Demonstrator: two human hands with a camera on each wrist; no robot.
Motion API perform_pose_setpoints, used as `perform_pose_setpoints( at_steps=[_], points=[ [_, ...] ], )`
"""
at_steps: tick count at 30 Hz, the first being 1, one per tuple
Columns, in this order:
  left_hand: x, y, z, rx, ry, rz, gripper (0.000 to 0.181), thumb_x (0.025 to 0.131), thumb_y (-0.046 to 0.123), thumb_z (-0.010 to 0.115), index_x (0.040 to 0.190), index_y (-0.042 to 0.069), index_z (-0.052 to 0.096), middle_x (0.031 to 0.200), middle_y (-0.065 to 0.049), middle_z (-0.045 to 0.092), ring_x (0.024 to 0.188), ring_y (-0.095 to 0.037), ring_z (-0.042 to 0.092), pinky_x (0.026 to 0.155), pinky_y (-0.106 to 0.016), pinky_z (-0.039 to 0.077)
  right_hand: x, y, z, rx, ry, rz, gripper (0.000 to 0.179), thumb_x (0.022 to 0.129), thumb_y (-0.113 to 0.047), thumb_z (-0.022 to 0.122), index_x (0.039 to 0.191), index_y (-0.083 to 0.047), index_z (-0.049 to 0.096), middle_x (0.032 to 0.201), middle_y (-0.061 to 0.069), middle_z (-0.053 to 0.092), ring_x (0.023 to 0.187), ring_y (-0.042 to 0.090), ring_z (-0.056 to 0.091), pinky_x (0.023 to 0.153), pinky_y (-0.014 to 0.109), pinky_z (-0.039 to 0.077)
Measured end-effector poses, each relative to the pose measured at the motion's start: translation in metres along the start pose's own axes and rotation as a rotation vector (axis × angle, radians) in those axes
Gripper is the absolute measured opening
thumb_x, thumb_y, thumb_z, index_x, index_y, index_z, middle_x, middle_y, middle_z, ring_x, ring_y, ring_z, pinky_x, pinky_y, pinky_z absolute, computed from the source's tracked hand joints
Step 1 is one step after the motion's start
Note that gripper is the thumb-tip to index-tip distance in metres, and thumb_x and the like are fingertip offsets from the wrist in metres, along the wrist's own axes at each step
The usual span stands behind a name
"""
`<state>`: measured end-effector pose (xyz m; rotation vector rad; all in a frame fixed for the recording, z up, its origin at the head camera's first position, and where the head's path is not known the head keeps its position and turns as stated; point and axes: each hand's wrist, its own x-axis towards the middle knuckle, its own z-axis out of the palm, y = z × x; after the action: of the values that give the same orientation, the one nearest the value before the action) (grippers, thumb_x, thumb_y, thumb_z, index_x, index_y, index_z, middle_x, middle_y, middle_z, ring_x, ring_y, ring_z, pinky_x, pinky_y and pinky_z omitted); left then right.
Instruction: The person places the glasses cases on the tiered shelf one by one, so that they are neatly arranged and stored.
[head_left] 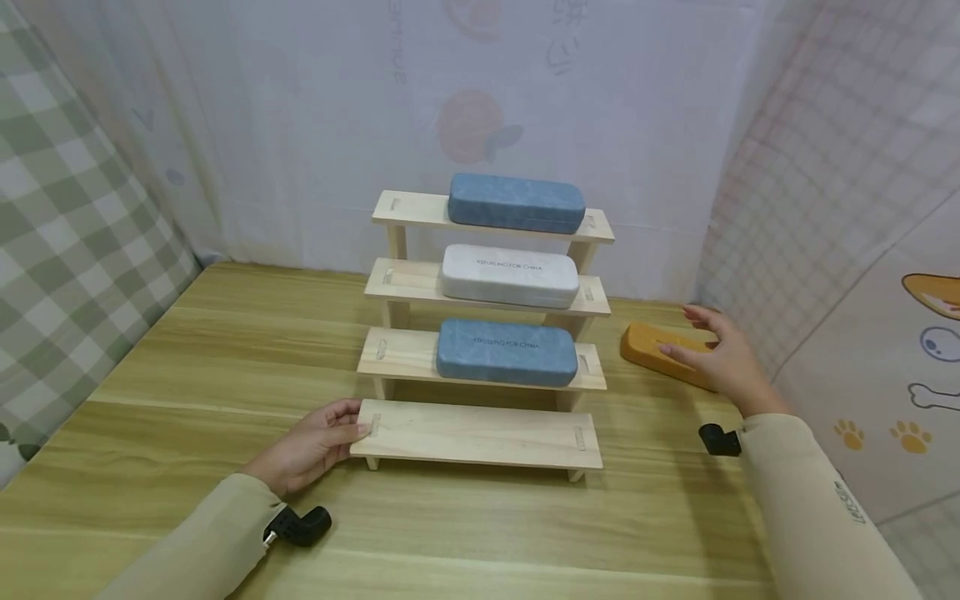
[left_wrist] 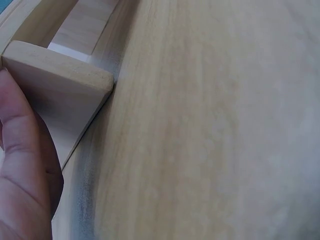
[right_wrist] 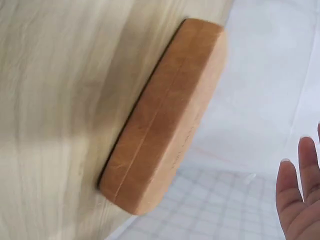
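Observation:
A light wooden tiered stand (head_left: 480, 431) stands in the middle of the table. My left hand (head_left: 318, 442) holds the left end of its lowest shelf, thumb over the edge; in the left wrist view, the fingers lie against a wooden support (left_wrist: 60, 75). An orange glasses case (head_left: 660, 350) lies on the table to the right of the stand. Above that case, my right hand (head_left: 723, 354) hovers with fingers spread and nothing held. The right wrist view shows the orange case (right_wrist: 162, 120) lying apart from the fingers (right_wrist: 289, 187).
Higher shelves carry a blue glasses case (head_left: 506, 352), a white one (head_left: 510, 277) and another blue one (head_left: 516, 202) at the top. A printed white curtain (head_left: 300, 150) hangs behind the table (head_left: 225, 350), with checked cloth (head_left: 67, 167) at the left.

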<state>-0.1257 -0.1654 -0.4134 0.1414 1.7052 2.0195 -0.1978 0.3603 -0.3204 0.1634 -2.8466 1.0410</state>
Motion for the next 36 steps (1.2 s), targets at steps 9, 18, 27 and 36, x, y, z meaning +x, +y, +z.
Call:
perform_pose_setpoints(
  at_steps=[9, 18, 27, 36],
  points=[
    [0.002, 0.0, 0.0, -0.003, 0.007, -0.006, 0.06, 0.097, 0.006, 0.055, 0.14, -0.016, 0.02, 0.113, -0.006, 0.055, 0.099, -0.011, 0.058, 0.086, -0.024, 0.052, 0.006, 0.032, -0.002, -0.022, -0.049, 0.064, 0.092, 0.087, -0.035, 0.072, 0.152, 0.003, 0.019, 0.153, 0.032, 0.014, 0.135, 0.057, 0.014, 0.1, 0.074, 0.02],
    [0.0, -0.001, 0.0, 0.009, 0.0, -0.021, 0.063, 0.097, 0.005, 0.053, 0.143, -0.016, 0.015, 0.115, -0.008, 0.054, 0.1, -0.01, 0.058, 0.087, -0.023, 0.051, 0.003, 0.063, -0.002, -0.042, -0.076, 0.135, 0.097, 0.089, -0.04, 0.069, 0.152, 0.005, 0.009, 0.153, 0.036, 0.001, 0.137, 0.059, 0.002, 0.1, 0.076, 0.015],
    [-0.001, -0.001, 0.0, 0.024, 0.015, -0.027, 0.066, 0.096, 0.008, 0.054, 0.143, -0.016, 0.014, 0.119, -0.01, 0.052, 0.101, -0.01, 0.057, 0.088, -0.023, 0.051, -0.002, 0.085, -0.002, -0.053, -0.098, 0.2, 0.105, 0.089, -0.042, 0.067, 0.15, 0.007, -0.002, 0.151, 0.038, -0.006, 0.135, 0.06, -0.001, 0.102, 0.075, 0.013],
    [0.0, 0.002, -0.001, 0.034, 0.011, -0.024, 0.065, 0.096, 0.008, 0.054, 0.143, -0.016, 0.015, 0.117, -0.009, 0.053, 0.101, -0.01, 0.057, 0.088, -0.024, 0.051, 0.001, 0.094, -0.005, -0.091, -0.145, 0.249, 0.109, 0.088, -0.041, 0.068, 0.148, 0.011, -0.006, 0.148, 0.043, 0.002, 0.132, 0.062, 0.009, 0.104, 0.072, 0.017]
  ],
)
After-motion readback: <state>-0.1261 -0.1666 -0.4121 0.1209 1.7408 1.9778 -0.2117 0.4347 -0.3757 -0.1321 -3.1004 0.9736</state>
